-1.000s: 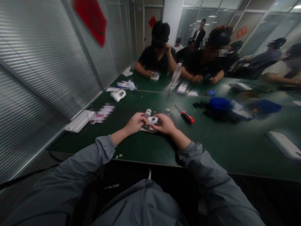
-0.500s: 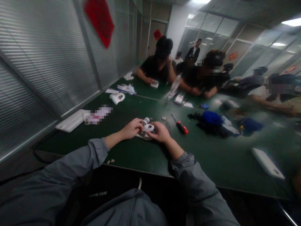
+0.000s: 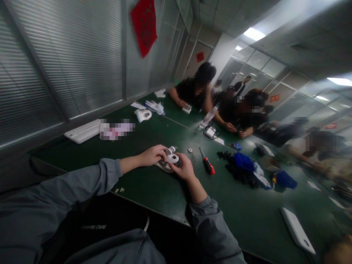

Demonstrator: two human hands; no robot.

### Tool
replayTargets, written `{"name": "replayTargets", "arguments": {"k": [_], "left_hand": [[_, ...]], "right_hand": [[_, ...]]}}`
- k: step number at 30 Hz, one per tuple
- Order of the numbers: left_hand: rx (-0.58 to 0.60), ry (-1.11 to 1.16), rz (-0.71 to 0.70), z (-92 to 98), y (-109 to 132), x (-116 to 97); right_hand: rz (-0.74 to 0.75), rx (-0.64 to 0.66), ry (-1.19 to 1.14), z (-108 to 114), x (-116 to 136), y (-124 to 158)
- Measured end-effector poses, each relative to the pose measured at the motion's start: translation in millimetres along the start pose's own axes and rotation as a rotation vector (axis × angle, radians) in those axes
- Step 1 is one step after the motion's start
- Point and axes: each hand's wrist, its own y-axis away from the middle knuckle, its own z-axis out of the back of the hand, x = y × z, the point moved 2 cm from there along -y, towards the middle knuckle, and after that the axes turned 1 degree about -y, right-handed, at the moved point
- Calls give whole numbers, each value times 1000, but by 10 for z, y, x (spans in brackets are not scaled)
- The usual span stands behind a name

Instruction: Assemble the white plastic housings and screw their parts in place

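A white plastic device [image 3: 172,158] with an oval, dark-centred opening lies low over the green table, between my hands. A small white cylinder [image 3: 171,150] sticks up at its upper left. My left hand [image 3: 156,154] has its fingers closed around the device's left side, by the cylinder. On the right side, my right hand [image 3: 183,165] grips it with the thumb in front and the fingers behind, partly hidden. Just beyond lies a small round white piece [image 3: 190,150]. To the right is a red-and-black screwdriver [image 3: 207,163], its shaft pointing away from me.
At the left are a long white case [image 3: 82,131] and a similar white plastic unit [image 3: 143,115] near gloves [image 3: 155,106]. Blue-and-black cloth items [image 3: 244,165] lie right, another white case [image 3: 298,229] nearer. Two people in dark shirts [image 3: 192,91] sit across the green table [image 3: 154,190].
The camera view has tilted and turned, so the scene shifts in the frame. Both hands keep their hold on the white device, with little visible movement of the fingers.
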Motion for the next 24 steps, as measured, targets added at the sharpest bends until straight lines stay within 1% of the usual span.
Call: {"name": "replayTargets", "arguments": {"k": [3,7,12,18,24], "left_hand": [[-17,41,27,-2,-9,-17],[-5,61,35,10,-10,-33],[22,83,43,22,-15,-4],[18,124,72,27,-25,2],[79,110,71,32,-8,61]], "right_hand": [[-3,2,-1,-2,3,0],[-4,11,2,-7,-2,2],[7,16,13,-19,-19,2],[8,21,11,-13,-13,-12],[6,24,4,-7,-1,-18]]}}
